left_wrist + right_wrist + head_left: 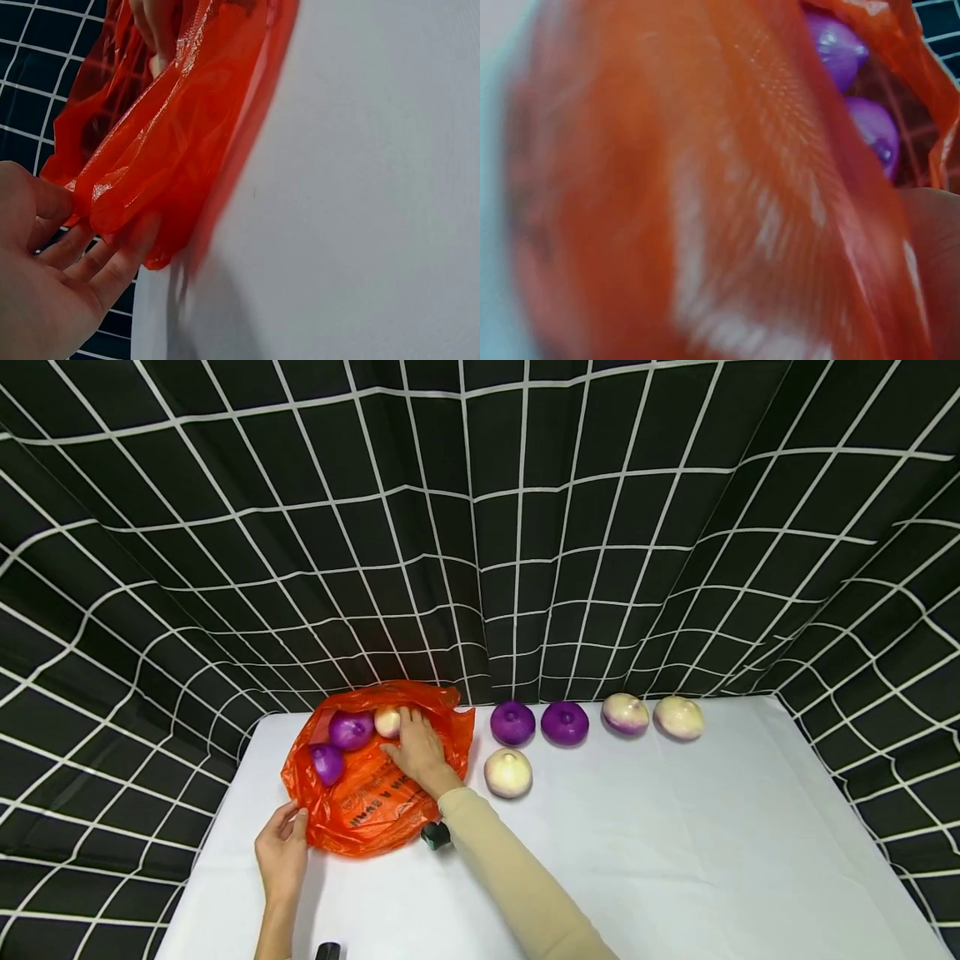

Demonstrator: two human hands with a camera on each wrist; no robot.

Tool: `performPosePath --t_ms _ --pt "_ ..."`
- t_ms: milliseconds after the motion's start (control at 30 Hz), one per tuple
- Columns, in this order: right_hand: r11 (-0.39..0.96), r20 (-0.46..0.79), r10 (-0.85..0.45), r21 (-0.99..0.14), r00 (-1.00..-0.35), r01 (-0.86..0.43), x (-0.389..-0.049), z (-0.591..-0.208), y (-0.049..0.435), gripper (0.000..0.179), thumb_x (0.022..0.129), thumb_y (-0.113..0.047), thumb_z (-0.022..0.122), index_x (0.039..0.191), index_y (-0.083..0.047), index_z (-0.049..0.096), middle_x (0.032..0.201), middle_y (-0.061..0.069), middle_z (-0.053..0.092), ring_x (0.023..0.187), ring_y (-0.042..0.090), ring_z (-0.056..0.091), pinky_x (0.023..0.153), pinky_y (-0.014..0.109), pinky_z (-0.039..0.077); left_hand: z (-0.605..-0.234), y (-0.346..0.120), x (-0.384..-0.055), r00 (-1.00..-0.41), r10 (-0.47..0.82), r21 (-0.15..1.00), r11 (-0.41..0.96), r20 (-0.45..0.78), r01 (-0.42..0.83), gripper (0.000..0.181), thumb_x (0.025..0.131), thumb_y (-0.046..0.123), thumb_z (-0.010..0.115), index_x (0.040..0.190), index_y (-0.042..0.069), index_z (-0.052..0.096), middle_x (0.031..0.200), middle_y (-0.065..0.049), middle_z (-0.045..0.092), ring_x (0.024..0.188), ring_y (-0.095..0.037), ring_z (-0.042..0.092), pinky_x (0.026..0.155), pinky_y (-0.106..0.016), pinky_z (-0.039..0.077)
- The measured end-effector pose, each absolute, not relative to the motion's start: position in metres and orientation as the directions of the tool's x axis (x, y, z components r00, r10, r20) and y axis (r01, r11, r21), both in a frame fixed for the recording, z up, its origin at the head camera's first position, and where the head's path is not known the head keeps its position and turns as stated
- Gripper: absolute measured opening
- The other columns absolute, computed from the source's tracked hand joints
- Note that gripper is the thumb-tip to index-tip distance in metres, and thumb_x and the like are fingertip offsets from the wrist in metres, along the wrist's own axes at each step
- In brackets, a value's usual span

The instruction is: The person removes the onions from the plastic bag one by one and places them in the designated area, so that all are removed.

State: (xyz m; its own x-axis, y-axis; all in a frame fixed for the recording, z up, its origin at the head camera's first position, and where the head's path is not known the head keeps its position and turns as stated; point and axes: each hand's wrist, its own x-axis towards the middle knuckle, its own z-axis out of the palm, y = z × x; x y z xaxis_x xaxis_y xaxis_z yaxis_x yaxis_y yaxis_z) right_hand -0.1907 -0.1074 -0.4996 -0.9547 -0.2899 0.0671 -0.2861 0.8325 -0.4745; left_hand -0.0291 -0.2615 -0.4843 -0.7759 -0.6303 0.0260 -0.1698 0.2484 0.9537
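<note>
An orange-red plastic bag (375,793) lies with its mouth spread, two purple onions (351,730) inside at its left. My left hand (283,852) pinches the bag's near left edge between thumb and fingers; the left wrist view shows the thin film (161,172) at the fingertips. Reaching into the bag mouth, my right hand (422,752) holds a whitish onion (387,722) beside the purple ones. The right wrist view is mostly filled by blurred bag plastic (705,187), with a purple onion (836,52) beyond and part of the hand at the right edge.
Right of the bag, two purple onions (513,723) and two whitish, purple-tinged ones (626,715) form a row along the back of the white table (675,860). A cream onion (508,773) sits nearer. Black grid-lined cloth (570,543) hangs behind and at both sides.
</note>
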Motion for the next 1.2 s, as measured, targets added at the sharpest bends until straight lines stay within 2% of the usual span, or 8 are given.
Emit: performPosePath --t_ms 200,300,400,467,633,867,933,1200 --pt "0.843 0.071 -0.214 -0.49 -0.974 -0.221 -0.2 -0.504 -0.11 0.054 0.071 -0.049 0.071 0.104 -0.011 0.052 0.091 0.004 0.055 0.083 0.021 0.057 0.07 0.032 0.048 -0.513 -0.266 -0.035 -0.793 -0.608 0.95 0.267 0.034 -0.164 0.024 0.09 0.008 0.054 0.111 -0.001 0.06 0.098 -0.002 0.063 0.07 0.008 0.057 0.049 -0.016 0.049" --pt "0.859 0.051 -0.236 -0.457 -0.97 -0.233 -0.202 -0.504 -0.112 0.056 0.07 -0.049 0.071 0.109 -0.014 0.052 0.094 0.005 0.056 0.085 0.021 0.058 0.073 0.032 0.048 -0.512 -0.267 -0.034 -0.792 -0.609 0.948 0.274 0.042 -0.161 0.024 0.09 0.008 0.053 0.111 -0.001 0.06 0.097 -0.001 0.063 0.069 0.007 0.057 0.049 -0.015 0.048" --pt "0.862 0.046 -0.281 -0.426 -0.958 -0.274 -0.202 -0.503 -0.115 0.058 0.071 -0.048 0.071 0.115 -0.015 0.05 0.097 0.005 0.056 0.087 0.021 0.058 0.074 0.031 0.048 -0.508 -0.269 -0.033 -0.781 -0.623 0.951 0.267 0.05 -0.152 0.024 0.089 0.007 0.054 0.11 -0.002 0.06 0.089 0.014 0.059 0.069 0.007 0.057 0.048 -0.015 0.048" --pt "0.855 0.055 -0.303 -0.426 -0.951 -0.297 -0.202 -0.503 -0.116 0.056 0.072 -0.046 0.071 0.114 -0.014 0.05 0.096 0.004 0.056 0.086 0.02 0.058 0.072 0.031 0.048 -0.507 -0.27 -0.033 -0.778 -0.626 0.951 0.268 0.052 -0.152 0.025 0.089 0.006 0.054 0.111 -0.003 0.06 0.09 0.014 0.058 0.071 0.008 0.057 0.049 -0.014 0.047" --pt "0.853 0.062 -0.302 -0.429 -0.951 -0.299 -0.201 -0.505 -0.115 0.05 0.073 -0.038 0.073 0.108 -0.011 0.05 0.093 0.002 0.055 0.082 0.019 0.058 0.069 0.03 0.049 -0.5 -0.263 -0.034 -0.786 -0.618 0.951 0.26 0.03 -0.167 0.025 0.088 0.005 0.054 0.111 -0.004 0.06 0.095 0.003 0.061 0.071 0.009 0.057 0.05 -0.015 0.048" --pt "0.854 0.108 -0.338 -0.382 -0.935 -0.353 -0.196 -0.505 -0.116 0.066 0.069 -0.042 0.075 0.122 -0.016 0.047 0.108 0.002 0.054 0.093 0.021 0.056 0.077 0.033 0.049 -0.487 -0.257 -0.031 -0.785 -0.618 0.955 0.255 0.041 -0.151 0.024 0.088 0.0 0.052 0.11 -0.008 0.058 0.104 -0.02 0.059 0.069 0.006 0.057 0.049 -0.015 0.048" --pt "0.854 0.121 -0.344 -0.371 -0.931 -0.364 -0.193 -0.502 -0.115 0.068 0.068 -0.042 0.076 0.124 -0.017 0.047 0.109 0.002 0.053 0.094 0.02 0.055 0.078 0.032 0.048 -0.492 -0.261 -0.031 -0.786 -0.618 0.955 0.25 0.031 -0.159 0.025 0.089 0.002 0.052 0.112 -0.007 0.058 0.103 -0.016 0.06 0.069 0.007 0.057 0.049 -0.015 0.048" --pt "0.811 0.186 -0.384 -0.401 -0.905 -0.426 -0.177 -0.484 -0.115 0.077 0.068 -0.042 0.076 0.132 -0.016 0.042 0.121 0.003 0.043 0.106 0.017 0.05 0.077 0.032 0.05 -0.507 -0.271 -0.031 -0.764 -0.643 0.952 0.26 0.045 -0.162 0.025 0.089 0.009 0.055 0.111 -0.002 0.06 0.087 0.019 0.058 0.065 0.006 0.057 0.046 -0.015 0.046"
